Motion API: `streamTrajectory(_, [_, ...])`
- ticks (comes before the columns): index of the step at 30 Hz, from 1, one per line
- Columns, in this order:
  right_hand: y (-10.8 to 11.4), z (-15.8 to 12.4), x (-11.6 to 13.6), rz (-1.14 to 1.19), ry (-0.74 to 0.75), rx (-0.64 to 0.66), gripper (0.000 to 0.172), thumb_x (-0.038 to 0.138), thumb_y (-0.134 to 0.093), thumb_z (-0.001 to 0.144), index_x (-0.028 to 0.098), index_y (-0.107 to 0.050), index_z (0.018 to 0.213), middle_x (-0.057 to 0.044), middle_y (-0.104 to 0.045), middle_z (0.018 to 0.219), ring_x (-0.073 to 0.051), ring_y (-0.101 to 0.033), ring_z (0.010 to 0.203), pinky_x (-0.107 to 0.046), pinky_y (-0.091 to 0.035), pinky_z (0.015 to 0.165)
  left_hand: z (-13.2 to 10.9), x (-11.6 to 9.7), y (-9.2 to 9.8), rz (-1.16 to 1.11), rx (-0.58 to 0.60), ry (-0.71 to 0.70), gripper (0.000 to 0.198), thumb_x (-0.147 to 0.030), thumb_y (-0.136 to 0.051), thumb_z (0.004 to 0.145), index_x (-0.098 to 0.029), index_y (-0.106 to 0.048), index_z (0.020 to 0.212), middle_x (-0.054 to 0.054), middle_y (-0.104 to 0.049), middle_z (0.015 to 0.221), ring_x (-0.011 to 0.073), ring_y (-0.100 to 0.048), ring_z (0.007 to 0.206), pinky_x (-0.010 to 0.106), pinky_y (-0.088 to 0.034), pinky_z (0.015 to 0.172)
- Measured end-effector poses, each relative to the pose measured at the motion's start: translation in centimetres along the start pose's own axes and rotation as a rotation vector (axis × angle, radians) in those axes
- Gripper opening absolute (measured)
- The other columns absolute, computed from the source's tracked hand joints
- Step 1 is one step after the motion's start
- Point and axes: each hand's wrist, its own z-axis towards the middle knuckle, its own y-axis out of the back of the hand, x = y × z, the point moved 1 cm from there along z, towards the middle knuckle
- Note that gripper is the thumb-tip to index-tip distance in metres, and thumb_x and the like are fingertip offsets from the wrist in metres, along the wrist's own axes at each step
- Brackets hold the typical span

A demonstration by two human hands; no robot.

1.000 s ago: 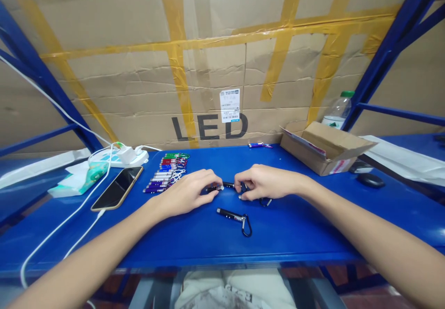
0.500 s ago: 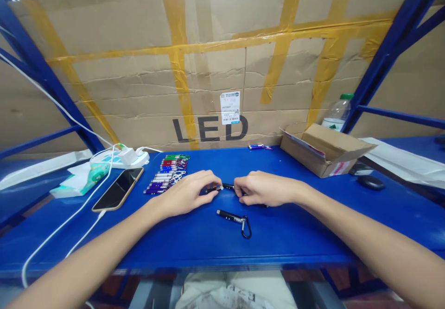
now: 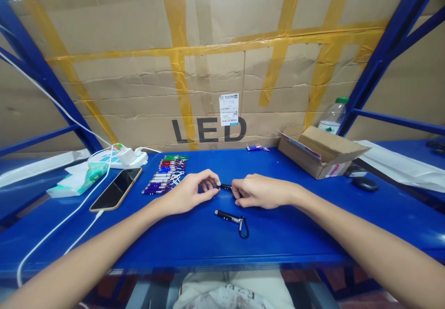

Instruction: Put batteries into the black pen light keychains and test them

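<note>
Between my hands lies a slim black keychain flashlight [image 3: 225,186], low over the blue tabletop. The curled fingers of my right hand [image 3: 260,191] grip its right part and hide that end. My left hand [image 3: 194,191] closes thumb and fingertips around its pale left end; the exact contact is partly hidden. Nearer the front edge lies a second black keychain flashlight [image 3: 227,216] with a black carabiner clip [image 3: 244,228], touched by neither hand. Left of my left hand, several coloured keychain flashlights [image 3: 162,175] form a column in green, red, blue, silver and purple.
A phone [image 3: 116,189] on a white cable, a tissue pack [image 3: 78,180] and a power strip [image 3: 134,161] occupy the left. Behind on the right stand an open cardboard box [image 3: 306,158], a bottle [image 3: 332,116] and a black mouse [image 3: 365,184]. One blue-purple flashlight [image 3: 255,148] lies at the back.
A black piece seen under my left fingers before no longer shows there. My left fingertips now meet the flashlight's left end, and my right hand has shifted slightly left. The whole view has moved a little.
</note>
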Motion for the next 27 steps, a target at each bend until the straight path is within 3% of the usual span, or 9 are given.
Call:
streamTrajectory(4, [0.0,-0.1,-0.2,0.05,0.044,-0.066,0.01,0.027,-0.065,0.101,0.021,-0.059,0.095,0.005,-0.06,0.069,-0.013,-0.051,0.059,-0.026,-0.033,0.061,0.0,0.1,-0.2,-0.049,-0.014,0.013,0.022,-0.036,-0.068,0.1,-0.019,-0.065,0.114,0.004,-0.072,0.103,0.0164,-0.067,0.088,0.032,-0.056,0.084])
streamTrajectory(11, [-0.2,0.6,-0.6,0.317,0.175,-0.46,0.014,0.033,-0.06,0.104,0.022,-0.056,0.098,0.001,-0.064,0.085,-0.015,-0.056,0.074,-0.027,-0.043,0.069,0.1,0.1,-0.7,-0.133,-0.003,0.031,0.023,-0.037,-0.07,0.1,-0.018,-0.065,0.113,0.005,-0.073,0.102,0.0165,-0.068,0.089,0.034,-0.057,0.087])
streamTrajectory(18, [-1.1,1.4,-0.4,0.573,0.216,-0.558,0.018,0.035,-0.074,0.096,0.02,-0.066,0.097,-0.002,-0.072,0.096,-0.018,-0.066,0.087,-0.032,-0.052,0.082,0.2,0.3,-1.2,-0.181,-0.016,0.03,0.023,-0.036,-0.072,0.098,-0.017,-0.066,0.111,0.004,-0.073,0.1,0.0154,-0.066,0.086,0.032,-0.056,0.084])
streamTrajectory(27, [-1.4,1.4,0.8,0.642,0.188,-0.551,0.017,0.034,-0.079,0.091,0.021,-0.074,0.101,-0.003,-0.077,0.099,-0.02,-0.07,0.09,-0.034,-0.055,0.087,0.2,0.2,-1.5,-0.184,-0.069,0.046,0.026,-0.038,-0.078,0.093,-0.017,-0.071,0.106,0.003,-0.076,0.094,0.0162,-0.069,0.083,0.031,-0.056,0.081])
